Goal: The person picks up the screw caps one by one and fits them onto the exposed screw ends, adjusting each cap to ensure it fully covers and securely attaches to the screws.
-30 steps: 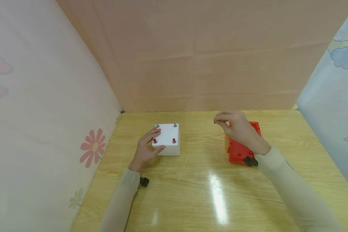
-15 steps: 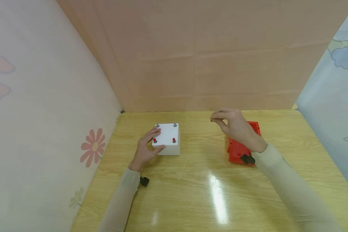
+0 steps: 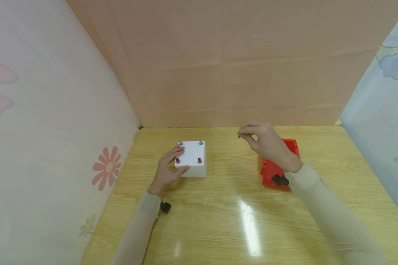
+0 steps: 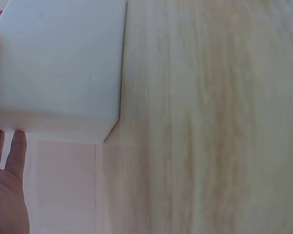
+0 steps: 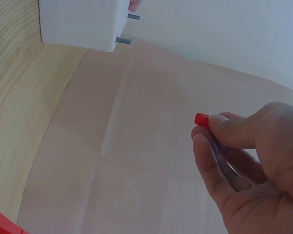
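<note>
A white box (image 3: 193, 151) stands on the wooden table, with a threaded metal stud at each top corner. The two near studs carry red caps, a left cap (image 3: 177, 160) and a right cap (image 3: 199, 160); the far-left stud (image 3: 181, 143) and far-right stud (image 3: 200, 142) are bare metal. My left hand (image 3: 166, 172) holds the box by its left side, thumb at the front and fingers over the top edge. Between thumb and fingertips my right hand (image 3: 266, 142) pinches a small red cap (image 5: 201, 120), raised to the right of the box.
Under my right forearm lies a red tray (image 3: 268, 181), partly hidden by the hand. A tan sheet (image 3: 219, 73) rises behind the table's far edge, and patterned panels flank both sides. Each wrist wears a black camera, such as the right camera (image 3: 280, 180).
My right hand has moved slightly left and away from me, toward the box, still pinching the red cap. The left hand and the box stay in place.
</note>
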The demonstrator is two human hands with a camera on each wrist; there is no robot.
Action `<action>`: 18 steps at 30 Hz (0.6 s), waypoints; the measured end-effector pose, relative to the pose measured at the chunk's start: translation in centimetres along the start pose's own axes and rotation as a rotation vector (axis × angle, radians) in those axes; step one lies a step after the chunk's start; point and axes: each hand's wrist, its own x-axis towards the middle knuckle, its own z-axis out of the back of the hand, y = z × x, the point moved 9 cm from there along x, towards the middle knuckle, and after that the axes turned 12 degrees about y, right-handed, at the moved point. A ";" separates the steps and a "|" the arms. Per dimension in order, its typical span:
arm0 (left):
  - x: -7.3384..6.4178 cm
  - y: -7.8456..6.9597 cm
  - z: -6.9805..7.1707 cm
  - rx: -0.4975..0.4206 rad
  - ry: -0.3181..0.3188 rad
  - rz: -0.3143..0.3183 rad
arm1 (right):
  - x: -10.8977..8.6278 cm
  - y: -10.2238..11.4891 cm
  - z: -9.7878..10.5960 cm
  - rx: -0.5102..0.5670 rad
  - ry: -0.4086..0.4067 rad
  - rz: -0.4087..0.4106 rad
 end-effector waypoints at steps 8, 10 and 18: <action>0.1 -0.1 0.0 0.024 0.007 0.002 | 0.5 0.3 0.0 -0.008 0.005 -0.010; 0.1 -0.2 0.0 0.034 0.008 0.001 | 0.7 0.4 0.0 -0.007 0.007 -0.016; 0.0 -0.2 0.1 0.022 0.013 0.012 | 1.4 0.5 -0.3 0.044 0.023 -0.030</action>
